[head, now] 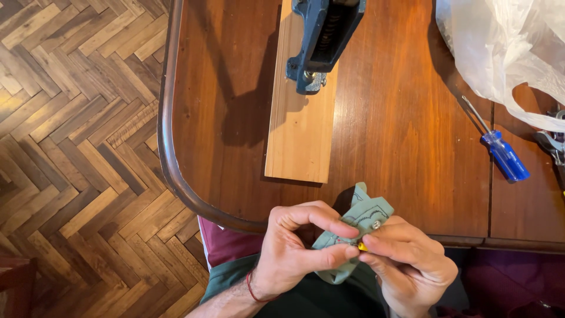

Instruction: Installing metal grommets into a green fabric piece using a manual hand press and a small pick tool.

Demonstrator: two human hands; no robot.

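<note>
A blue vise is mounted on a pale wooden board laid on the dark wooden table. A blue-handled screwdriver is seen beside a crumpled white plastic bag.

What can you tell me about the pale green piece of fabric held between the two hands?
The pale green piece of fabric looks like soft woven cloth, folded or bunched, with dark stitched curving lines and a small round silvery snap or stud on its upper face. It is held just off the near edge of the dark wooden table, above the person's lap. The left hand pinches its lower edge between thumb and forefinger, and the right hand grips it from the other side. A tiny yellow bit shows where the fingertips meet; what it is cannot be told.
</note>
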